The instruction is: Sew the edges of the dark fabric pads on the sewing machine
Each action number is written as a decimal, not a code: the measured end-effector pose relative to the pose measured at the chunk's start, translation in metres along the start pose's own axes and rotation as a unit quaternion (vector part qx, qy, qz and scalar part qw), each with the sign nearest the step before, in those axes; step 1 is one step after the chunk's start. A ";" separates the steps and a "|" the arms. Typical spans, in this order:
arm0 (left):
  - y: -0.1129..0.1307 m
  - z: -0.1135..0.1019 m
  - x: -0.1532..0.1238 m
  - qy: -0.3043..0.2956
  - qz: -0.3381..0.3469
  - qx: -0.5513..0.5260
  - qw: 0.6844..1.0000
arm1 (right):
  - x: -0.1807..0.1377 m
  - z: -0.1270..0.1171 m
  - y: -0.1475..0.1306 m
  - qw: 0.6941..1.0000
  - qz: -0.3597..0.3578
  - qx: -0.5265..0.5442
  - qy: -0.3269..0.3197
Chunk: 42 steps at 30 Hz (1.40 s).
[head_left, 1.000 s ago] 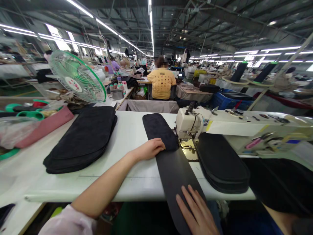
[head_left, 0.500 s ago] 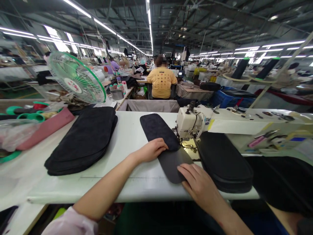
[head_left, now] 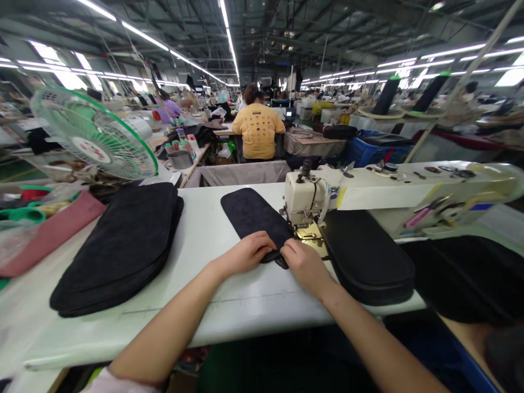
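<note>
A dark rounded fabric panel (head_left: 256, 214) lies on the white sewing table, its right edge beside the needle area of the sewing machine (head_left: 307, 196). My left hand (head_left: 248, 252) is closed on the panel's near end, fingers bent and pressed together. Close by on the right, my right hand (head_left: 305, 265) pinches the same end near the brass-coloured plate (head_left: 311, 234). Between the two hands the near end looks folded or bunched, and a small dark flap shows below the fingertips. The fingertips partly hide the fold.
A stack of black panels (head_left: 118, 245) lies on the left, and another stack (head_left: 368, 256) sits under the machine arm. More black pieces (head_left: 470, 278) are at far right. A green-rimmed fan (head_left: 96, 134) stands back left. A person in a yellow shirt (head_left: 257, 131) sits ahead.
My right hand has moved up and left from the panel's near tip to beside my left hand. The grey underside that lay flat toward me is now folded up. The view has shifted slightly right.
</note>
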<state>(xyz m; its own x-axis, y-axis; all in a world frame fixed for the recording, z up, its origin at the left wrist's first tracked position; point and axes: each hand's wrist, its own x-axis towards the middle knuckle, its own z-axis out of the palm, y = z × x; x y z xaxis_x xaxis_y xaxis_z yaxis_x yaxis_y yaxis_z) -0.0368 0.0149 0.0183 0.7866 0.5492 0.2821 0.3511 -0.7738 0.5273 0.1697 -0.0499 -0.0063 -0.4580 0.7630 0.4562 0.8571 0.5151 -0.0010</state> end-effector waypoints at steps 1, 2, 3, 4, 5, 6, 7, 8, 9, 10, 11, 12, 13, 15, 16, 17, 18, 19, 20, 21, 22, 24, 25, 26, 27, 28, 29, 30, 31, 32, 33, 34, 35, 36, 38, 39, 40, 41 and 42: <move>-0.001 0.000 0.000 -0.001 0.000 -0.001 1.000 | 0.005 0.000 0.000 1.000 0.018 -0.006 0.004; -0.002 0.001 0.000 -0.001 -0.001 -0.001 1.000 | 0.008 0.000 -0.001 0.999 0.037 -0.014 0.006; -0.003 0.001 0.000 -0.002 -0.001 0.000 1.000 | 0.011 0.001 -0.001 0.998 0.055 -0.020 0.006; -0.004 0.001 0.000 -0.003 -0.003 0.001 1.000 | 0.013 0.001 -0.002 0.997 0.071 -0.025 0.004; -0.004 0.002 0.000 -0.004 -0.006 0.002 1.000 | 0.015 0.002 -0.002 0.996 0.083 -0.028 0.001; -0.005 0.002 0.001 -0.004 -0.008 0.002 1.000 | 0.016 0.003 -0.003 0.995 0.095 -0.030 -0.003; -0.005 0.002 0.001 -0.003 -0.010 0.001 1.000 | 0.017 0.004 -0.004 0.994 0.104 -0.031 -0.008; -0.004 0.002 0.001 -0.002 -0.010 -0.001 1.000 | 0.018 0.004 -0.005 0.993 0.113 -0.031 -0.013; -0.004 0.001 0.001 -0.002 -0.009 -0.003 1.000 | 0.019 0.004 -0.006 0.992 0.122 -0.030 -0.017; -0.003 0.000 0.001 -0.004 -0.006 -0.005 1.000 | 0.019 0.003 -0.007 0.991 0.130 -0.029 -0.019; -0.003 -0.001 0.001 -0.006 -0.003 -0.006 1.000 | 0.019 0.001 -0.008 0.990 0.138 -0.026 -0.020; -0.004 -0.003 0.001 -0.006 -0.001 -0.002 1.000 | 0.016 -0.002 -0.009 0.989 0.144 -0.022 -0.020; -0.005 -0.005 0.002 -0.003 0.000 0.009 1.000 | 0.012 -0.005 -0.010 0.988 0.150 -0.018 -0.019; -0.010 -0.009 0.006 0.008 0.008 0.060 0.998 | -0.002 -0.011 -0.012 0.987 0.163 -0.006 -0.006; -0.014 -0.011 0.009 0.010 0.016 0.095 0.995 | -0.013 -0.014 -0.012 0.985 0.170 0.001 0.010; -0.019 -0.012 0.014 0.003 0.027 0.128 0.991 | -0.024 -0.016 -0.012 0.984 0.176 0.009 0.030; -0.024 -0.012 0.019 -0.012 0.043 0.154 0.987 | -0.036 -0.017 -0.012 0.982 0.178 0.018 0.052; -0.030 -0.012 0.024 -0.032 0.061 0.170 0.983 | -0.048 -0.017 -0.011 0.981 0.178 0.027 0.073; -0.034 -0.012 0.030 -0.053 0.080 0.175 0.980 | -0.058 -0.017 -0.010 0.980 0.175 0.036 0.090; -0.038 -0.011 0.036 -0.071 0.099 0.175 0.977 | -0.067 -0.016 -0.009 0.979 0.171 0.042 0.101; -0.041 -0.010 0.041 -0.086 0.117 0.170 0.975 | -0.074 -0.014 -0.008 0.979 0.169 0.047 0.107; -0.044 -0.009 0.048 -0.110 0.150 0.156 0.970 | -0.082 -0.012 -0.006 0.978 0.169 0.048 0.117; -0.044 -0.009 0.051 -0.123 0.163 0.149 0.968 | -0.083 -0.010 -0.005 0.977 0.170 0.046 0.120; -0.043 -0.009 0.053 -0.137 0.175 0.141 0.965 | -0.083 -0.009 -0.005 0.977 0.170 0.045 0.123; -0.043 -0.010 0.055 -0.151 0.185 0.134 0.962 | -0.082 -0.008 -0.004 0.976 0.172 0.043 0.126; -0.042 -0.011 0.056 -0.165 0.195 0.126 0.959 | -0.081 -0.007 -0.004 0.976 0.173 0.042 0.128; -0.041 -0.011 0.058 -0.178 0.204 0.119 0.955 | -0.079 -0.007 -0.005 0.975 0.174 0.042 0.129; -0.040 -0.011 0.059 -0.189 0.214 0.112 0.952 | -0.078 -0.007 -0.005 0.975 0.175 0.042 0.130; -0.039 -0.011 0.060 -0.198 0.223 0.104 0.949 | -0.078 -0.006 -0.005 0.975 0.177 0.043 0.131; -0.038 -0.010 0.061 -0.203 0.230 0.097 0.947 | -0.077 -0.006 -0.005 0.974 0.179 0.043 0.132; -0.038 -0.008 0.062 -0.206 0.234 0.090 0.946 | -0.077 -0.007 -0.006 0.974 0.181 0.044 0.133; -0.037 -0.006 0.063 -0.206 0.236 0.084 0.946 | -0.077 -0.007 -0.006 0.973 0.184 0.045 0.133; -0.036 -0.005 0.063 -0.206 0.237 0.079 0.946 | -0.077 -0.007 -0.006 0.972 0.188 0.046 0.133; -0.035 -0.004 0.063 -0.209 0.242 0.076 0.944 | -0.077 -0.007 -0.006 0.971 0.191 0.047 0.133; -0.036 -0.006 0.062 -0.214 0.249 0.072 0.942 | -0.077 -0.008 -0.007 0.971 0.194 0.050 0.129; -0.039 -0.009 0.061 -0.206 0.244 0.071 0.945 | -0.077 -0.008 -0.007 0.972 0.194 0.051 0.126; -0.044 -0.013 0.059 -0.184 0.227 0.075 0.953 | -0.077 -0.008 -0.007 0.972 0.193 0.052 0.124; -0.051 -0.018 0.057 -0.148 0.196 0.084 0.966 | -0.078 -0.008 -0.006 0.973 0.190 0.052 0.122; -0.060 -0.024 0.055 -0.101 0.154 0.101 0.978 | -0.078 -0.009 -0.006 0.973 0.189 0.051 0.122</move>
<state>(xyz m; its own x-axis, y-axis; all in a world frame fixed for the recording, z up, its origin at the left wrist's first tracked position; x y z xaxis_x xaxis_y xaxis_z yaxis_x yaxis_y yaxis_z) -0.0265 0.0992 0.0214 0.9480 0.2227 0.2273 0.1589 -0.9502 0.2682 0.2021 -0.1162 -0.0342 -0.0355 0.7966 0.6034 0.9201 0.2618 -0.2914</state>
